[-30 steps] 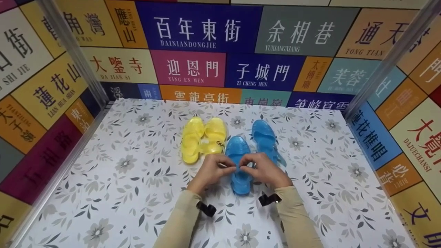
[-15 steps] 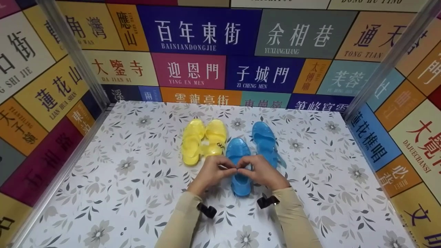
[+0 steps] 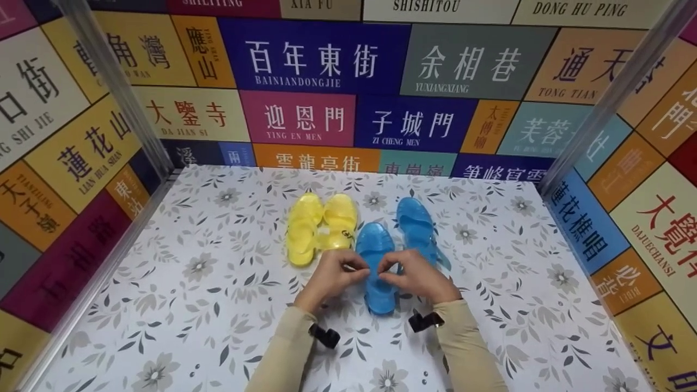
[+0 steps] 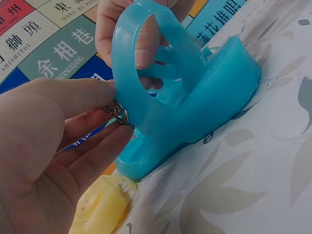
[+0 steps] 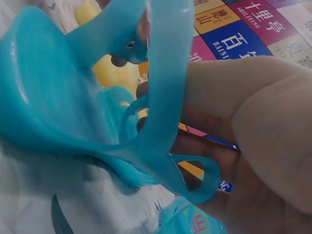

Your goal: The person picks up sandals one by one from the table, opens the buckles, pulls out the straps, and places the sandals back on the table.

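A blue jelly sandal lies sole down, toe pointing away, between the two hands. My left hand pinches the small metal buckle on the left side of its ankle strap. Across from it, my right hand has thumb and index finger together; in the left wrist view these fingers pinch a thin blue strap. The fingertips of both hands are apart over the sandal. How the strap end sits against the buckle is hidden.
A second blue sandal lies just right and farther back. To the left rests a pair of yellow sandals, close to my left hand. The floral-patterned table is bordered by walls of colourful sign panels.
The fingertips came together over the sandal half a second ago and are now slightly apart again. The view has tilted up a little. The sandals have kept their places.
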Demonstrator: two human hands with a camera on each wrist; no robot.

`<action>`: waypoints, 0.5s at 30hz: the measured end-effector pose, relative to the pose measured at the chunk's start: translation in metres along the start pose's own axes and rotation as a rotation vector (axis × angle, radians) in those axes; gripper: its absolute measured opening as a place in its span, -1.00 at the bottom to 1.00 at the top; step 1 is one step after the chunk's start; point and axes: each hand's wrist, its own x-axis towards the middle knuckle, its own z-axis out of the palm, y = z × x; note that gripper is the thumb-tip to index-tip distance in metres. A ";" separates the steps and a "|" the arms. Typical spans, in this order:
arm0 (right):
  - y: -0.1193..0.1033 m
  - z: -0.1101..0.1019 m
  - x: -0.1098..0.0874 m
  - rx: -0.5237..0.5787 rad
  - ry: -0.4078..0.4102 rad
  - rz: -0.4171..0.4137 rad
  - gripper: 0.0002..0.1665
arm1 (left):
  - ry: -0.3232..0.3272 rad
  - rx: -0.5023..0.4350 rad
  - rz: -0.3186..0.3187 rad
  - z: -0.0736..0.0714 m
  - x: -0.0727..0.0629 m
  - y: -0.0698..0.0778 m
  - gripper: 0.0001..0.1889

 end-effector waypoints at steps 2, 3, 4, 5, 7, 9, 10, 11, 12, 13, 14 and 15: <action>-0.001 0.002 0.001 -0.008 -0.011 -0.003 -0.93 | 0.002 -0.006 -0.016 0.001 0.000 0.000 -0.96; -0.002 0.002 0.001 -0.012 -0.007 -0.006 -0.93 | 0.001 -0.009 -0.023 0.002 0.000 0.001 -0.95; -0.003 0.003 0.002 -0.011 0.003 -0.014 -0.92 | 0.000 -0.007 -0.028 0.002 0.000 0.002 -0.95; -0.004 0.003 0.003 -0.013 0.019 -0.030 -0.92 | -0.002 -0.006 -0.030 0.003 0.001 0.003 -0.94; -0.004 0.004 0.004 -0.015 0.062 -0.069 -0.91 | -0.004 -0.006 -0.029 0.005 0.001 0.004 -0.92; -0.005 0.004 0.004 -0.023 0.108 -0.098 -0.88 | 0.001 0.008 -0.018 0.006 0.001 0.004 -0.90; -0.006 0.005 0.004 -0.027 0.124 -0.103 -0.85 | 0.004 0.020 -0.012 0.007 0.001 0.004 -0.89; -0.006 0.005 0.003 -0.035 0.135 -0.102 -0.81 | 0.006 0.031 -0.007 0.008 0.000 0.004 -0.89; -0.007 0.005 0.003 -0.038 0.138 -0.093 -0.75 | 0.006 0.041 -0.005 0.009 -0.001 0.004 -0.89; -0.008 0.004 0.002 -0.046 0.139 -0.084 -0.70 | 0.006 0.053 -0.005 0.009 -0.002 0.004 -0.87; -0.009 0.004 0.001 -0.050 0.137 -0.072 -0.64 | 0.002 0.065 -0.010 0.009 -0.003 0.004 -0.85; -0.009 0.003 0.000 -0.052 0.135 -0.058 -0.58 | -0.004 0.071 -0.018 0.009 -0.004 0.004 -0.82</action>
